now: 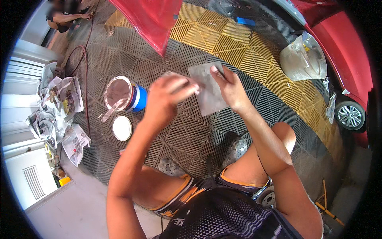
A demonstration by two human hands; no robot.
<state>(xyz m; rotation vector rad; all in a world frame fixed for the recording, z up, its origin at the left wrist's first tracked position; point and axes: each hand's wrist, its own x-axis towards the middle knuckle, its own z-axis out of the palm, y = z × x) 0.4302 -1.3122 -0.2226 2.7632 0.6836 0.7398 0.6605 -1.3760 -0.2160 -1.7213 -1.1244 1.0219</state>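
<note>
My right hand [232, 88] grips a flat grey rectangular plate [209, 101] by its right edge, thumb lying on the face. My left hand [165, 97] is at the plate's left side, blurred by motion. Its fingers look closed together, with a pale smear at the fingertips; what they hold I cannot make out. To the left stands an open blue and white can [138, 97] with pinkish-grey paste inside. A paste-smeared spatula [112, 110] leans over its rim. Just below the can, a round white lid [122, 128] lies on the floor.
Crumpled newspapers [65, 99] and a red hose [85, 63] lie at left. A red panel [153, 24] juts in from the top. A dirty bucket [303, 59] stands by a red car [342, 51] at right. Another person [65, 16] is at far left; a blue block [245, 21] lies far back.
</note>
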